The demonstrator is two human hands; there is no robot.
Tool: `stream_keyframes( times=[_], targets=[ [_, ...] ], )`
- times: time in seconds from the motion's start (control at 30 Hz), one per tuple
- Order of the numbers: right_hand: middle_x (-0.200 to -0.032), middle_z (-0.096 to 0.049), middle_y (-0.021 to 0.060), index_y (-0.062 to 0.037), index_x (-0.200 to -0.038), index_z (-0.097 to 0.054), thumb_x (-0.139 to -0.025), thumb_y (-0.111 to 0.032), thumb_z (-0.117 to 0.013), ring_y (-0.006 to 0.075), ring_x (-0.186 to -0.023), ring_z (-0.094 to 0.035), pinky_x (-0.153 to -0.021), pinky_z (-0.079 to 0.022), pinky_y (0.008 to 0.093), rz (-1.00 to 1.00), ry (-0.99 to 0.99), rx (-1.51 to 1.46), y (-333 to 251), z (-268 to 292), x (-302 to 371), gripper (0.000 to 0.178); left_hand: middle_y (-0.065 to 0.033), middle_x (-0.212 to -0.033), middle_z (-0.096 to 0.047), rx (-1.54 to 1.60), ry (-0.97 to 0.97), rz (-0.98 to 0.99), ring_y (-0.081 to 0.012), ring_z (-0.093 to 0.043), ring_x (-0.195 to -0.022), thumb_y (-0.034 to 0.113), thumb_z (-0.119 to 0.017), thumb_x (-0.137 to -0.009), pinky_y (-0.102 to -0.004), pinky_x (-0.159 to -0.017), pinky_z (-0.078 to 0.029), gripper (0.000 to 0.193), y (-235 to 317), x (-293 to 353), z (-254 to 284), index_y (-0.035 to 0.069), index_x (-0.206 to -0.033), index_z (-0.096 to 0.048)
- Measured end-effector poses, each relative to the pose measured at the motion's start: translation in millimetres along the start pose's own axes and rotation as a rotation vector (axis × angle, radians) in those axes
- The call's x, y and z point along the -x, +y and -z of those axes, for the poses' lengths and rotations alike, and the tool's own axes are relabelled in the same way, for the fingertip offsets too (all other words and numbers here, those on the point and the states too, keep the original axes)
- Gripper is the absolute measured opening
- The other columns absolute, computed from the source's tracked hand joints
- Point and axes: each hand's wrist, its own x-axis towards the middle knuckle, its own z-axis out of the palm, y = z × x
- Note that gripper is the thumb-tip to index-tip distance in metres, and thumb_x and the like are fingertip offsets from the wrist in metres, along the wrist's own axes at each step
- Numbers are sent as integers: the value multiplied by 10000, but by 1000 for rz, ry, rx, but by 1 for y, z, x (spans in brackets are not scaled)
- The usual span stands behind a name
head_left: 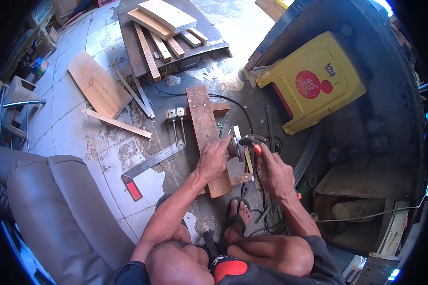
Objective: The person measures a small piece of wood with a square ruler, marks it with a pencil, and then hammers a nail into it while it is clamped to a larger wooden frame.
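Wooden plank (205,128) (one) under flat left hand (214,159); right hand (273,172) grips one hammer (252,141).

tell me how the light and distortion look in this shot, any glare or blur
Head view: strong fisheye, black corners, edges of the grey seat and yellow stool bowed. Sun glare washes out the floor at the top; the right side sits in shadow. Centre is sharp: left hand on the plank, right hand on the hammer.
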Motion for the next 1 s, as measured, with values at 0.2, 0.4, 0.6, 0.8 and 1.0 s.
stream_keyframes(
  times=[0.2, 0.4, 0.6, 0.8, 1.0],
  targets=[
    [-930, -684, 172, -130, -1387, -562, -962, -136, -639, 386, -783, -701, -662, -561, 487, 1, -43, 14, -7, -1, 3, 432, -255, -1201, -639, 12, -8, 19, -402, -622, -1121, 10, -713, -791, -494, -962, -468, 700, 3, 1, 2, -32, -1440, -455],
    [-1028, -705, 210, -128, -1396, -561, -973, -139, -617, 425, -887, -708, -726, -576, 495, -156, -181, 39, -20, 7, -7, 427, -245, -1166, -647, 6, 27, 9, -409, -621, -1100, 9, -716, -788, -492, -964, -467, 680, -4, 7, -2, -37, -1423, -477],
    [-914, -699, 185, -183, -1416, -516, -983, -179, -616, 409, -748, -697, -639, -548, 523, -12, 116, -80, -5, -4, -8, 445, -245, -1146, -654, 20, 34, -8, -420, -621, -1069, 9, -712, -781, -494, -957, -471, 670, 4, -1, -7, -64, -1406, -481],
    [-923, -699, 200, -183, -1390, -528, -989, -166, -601, 425, -780, -691, -652, -547, 519, -17, 123, -109, -2, -6, -10, 407, -245, -1140, -654, 19, 53, -29, -429, -626, -1050, -2, -715, -774, -498, -952, -476, 684, 2, -1, -6, -51, -1415, -480],
    [-904, -701, 202, -170, -1407, -515, -993, -173, -602, 422, -789, -699, -644, -546, 516, -54, 115, -137, 2, -9, -9, 423, -247, -1132, -647, 34, 32, -22, -420, -618, -1069, -13, -695, -770, -498, -957, -474, 685, 4, -4, -9, -44, -1419, -476]
  ],
)
